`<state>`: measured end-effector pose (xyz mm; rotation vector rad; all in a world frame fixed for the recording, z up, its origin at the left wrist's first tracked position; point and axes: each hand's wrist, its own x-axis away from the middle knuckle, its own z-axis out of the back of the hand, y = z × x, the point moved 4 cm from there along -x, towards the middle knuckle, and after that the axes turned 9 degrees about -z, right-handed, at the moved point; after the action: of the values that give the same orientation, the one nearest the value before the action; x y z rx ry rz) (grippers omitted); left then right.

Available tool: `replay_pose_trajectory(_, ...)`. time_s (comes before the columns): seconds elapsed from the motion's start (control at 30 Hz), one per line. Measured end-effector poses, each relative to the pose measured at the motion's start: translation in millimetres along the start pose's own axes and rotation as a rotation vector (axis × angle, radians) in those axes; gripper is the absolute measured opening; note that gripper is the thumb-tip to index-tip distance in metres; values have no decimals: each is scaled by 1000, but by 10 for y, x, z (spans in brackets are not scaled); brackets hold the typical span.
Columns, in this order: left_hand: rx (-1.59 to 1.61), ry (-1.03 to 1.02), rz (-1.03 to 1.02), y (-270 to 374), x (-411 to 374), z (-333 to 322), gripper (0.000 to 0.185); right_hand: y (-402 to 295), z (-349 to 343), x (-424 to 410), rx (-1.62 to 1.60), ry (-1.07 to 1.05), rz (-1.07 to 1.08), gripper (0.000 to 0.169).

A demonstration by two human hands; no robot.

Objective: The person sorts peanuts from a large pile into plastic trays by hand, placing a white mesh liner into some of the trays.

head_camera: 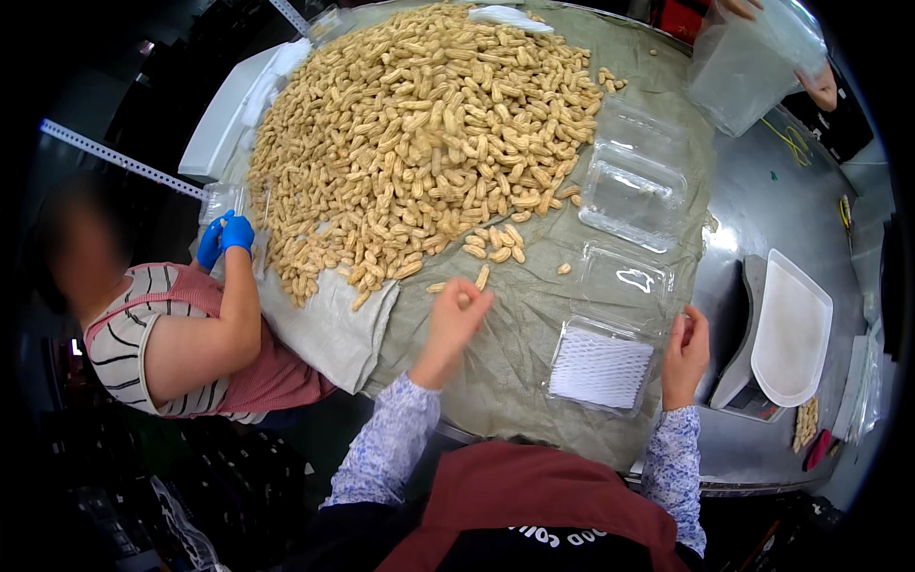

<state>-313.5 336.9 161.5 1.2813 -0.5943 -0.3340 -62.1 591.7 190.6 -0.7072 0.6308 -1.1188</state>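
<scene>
My left hand (452, 327) is blurred, with thumb and forefinger curled beside a couple of unshelled peanuts (483, 277); whether it grips one is unclear. Just beyond lies a small group of peanuts (496, 243), apart from the large peanut heap (422, 136). My right hand (685, 357) is at the right side of a clear plastic clamshell box, fingers loosely bent and nothing visible in them. White foam netting (602, 367) lines the base of this box, and its transparent lid (623, 286) is folded back away from me.
More clear clamshells (632, 193) lie beyond. A scale with a white pan (792, 329) stands right on the metal table. At left, a co-worker's blue-gloved hands (227, 239) are beside the heap; across, another person holds a plastic bag (750, 68). A white foam box (225, 118) stands far left.
</scene>
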Motion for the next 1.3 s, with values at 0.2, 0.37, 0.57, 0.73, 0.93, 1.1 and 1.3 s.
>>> replay_pose_trajectory(0.2,-701,87,-335,347,-680,-147,27,-689,-600,379,-124,-477,229,10)
replay_pose_trajectory(0.37,-776,36,-292,17,-1025,-120,31,-732,-955,377,-199,-672,74,12)
replay_pose_trajectory(0.57,-37,-34,-62,-193,-705,55,26,-790,-1326,103,-134,-730,74,14)
replay_pose_trajectory(0.73,862,-127,195,-175,-230,-42,22,-1068,-1790,12,49,-674,357,15)
replay_pose_trajectory(0.93,1032,-208,161,-168,-7,52,26,-916,-2125,72,108,-628,470,21)
replay_pose_trajectory(1.1,1109,-311,182,-202,-33,-27,36,-850,-1883,195,-290,-1066,-224,25)
replay_pose_trajectory(1.3,1037,-376,141,-95,-5,-184,43,-823,-1507,388,-770,-1336,-668,28)
